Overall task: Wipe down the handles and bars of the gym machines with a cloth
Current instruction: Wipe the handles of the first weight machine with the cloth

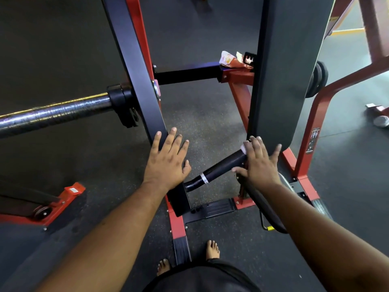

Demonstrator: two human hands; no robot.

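While L hand (pixel 166 159) grip spread, R hand (pixel 260 163) w/ cloth (pixel 244 148) on handle (pixel 223 168).

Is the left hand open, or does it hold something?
Open: the left hand has straight, spread fingers and holds nothing; it lies by the black upright bar.

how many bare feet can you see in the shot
2. The left foot is at the bottom edge, just left of the black floor rail; the right foot is just right of that rail. Both are partly hidden by the dark shorts, toes showing.
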